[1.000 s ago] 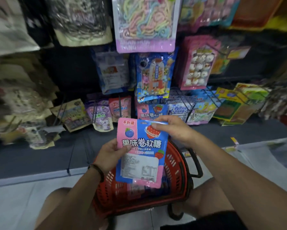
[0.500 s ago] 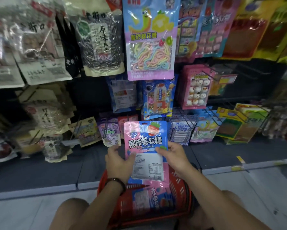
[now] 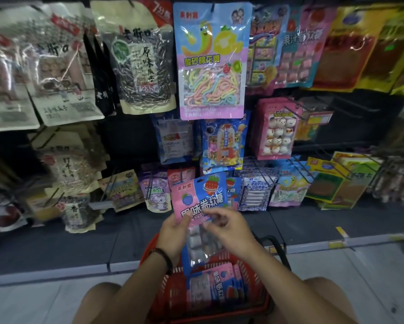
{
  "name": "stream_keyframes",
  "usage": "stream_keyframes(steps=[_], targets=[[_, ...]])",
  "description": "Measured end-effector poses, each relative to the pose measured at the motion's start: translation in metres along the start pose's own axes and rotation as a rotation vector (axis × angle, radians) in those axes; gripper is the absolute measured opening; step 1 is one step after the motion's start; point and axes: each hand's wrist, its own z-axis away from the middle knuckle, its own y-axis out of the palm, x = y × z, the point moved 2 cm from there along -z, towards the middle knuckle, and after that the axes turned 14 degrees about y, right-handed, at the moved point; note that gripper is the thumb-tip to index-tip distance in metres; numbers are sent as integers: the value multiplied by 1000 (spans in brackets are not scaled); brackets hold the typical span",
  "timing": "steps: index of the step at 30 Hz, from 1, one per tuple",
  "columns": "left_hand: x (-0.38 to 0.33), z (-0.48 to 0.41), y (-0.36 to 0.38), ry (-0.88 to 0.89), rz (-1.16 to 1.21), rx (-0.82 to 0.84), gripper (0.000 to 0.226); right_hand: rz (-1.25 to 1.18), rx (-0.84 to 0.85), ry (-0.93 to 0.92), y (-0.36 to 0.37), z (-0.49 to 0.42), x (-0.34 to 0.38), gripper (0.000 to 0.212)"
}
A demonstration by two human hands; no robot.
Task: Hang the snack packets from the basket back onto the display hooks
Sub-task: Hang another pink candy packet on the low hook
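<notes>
I hold a pink and blue snack packet (image 3: 200, 199) upright in front of the lowest row of display hooks. My left hand (image 3: 173, 232) grips its lower left edge. My right hand (image 3: 226, 228) has curled fingers pinching its right side, though this is blurred. The packet's top overlaps a matching packet (image 3: 232, 189) hanging on the rack behind it. Below my hands is the red basket (image 3: 155, 251), with more of the same packets (image 3: 219, 286) lying inside.
The rack is crowded with hanging packets: a purple packet (image 3: 154, 192) to the left, a blue and white packet (image 3: 254, 190) to the right, a large marshmallow candy bag (image 3: 211, 61) above. A dark shelf base (image 3: 79, 242) runs below. My knees flank the basket.
The packet has risen from above the basket up to the lowest hook row and tilted. My right hand slid from its top corner down to its right side. The view lifted toward the rack.
</notes>
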Motion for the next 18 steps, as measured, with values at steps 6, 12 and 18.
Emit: stream_keyframes(steps=[6,12,18], targets=[[1,-16,-11,-51,-59,98,22,-361,-274,223,-36,-18,4,49],[4,-27,-1,34,-120,89,28,-353,-208,246,-51,-35,-3,29],[13,-37,14,129,-165,48,21,-385,-148,222,-61,-50,-24,30]])
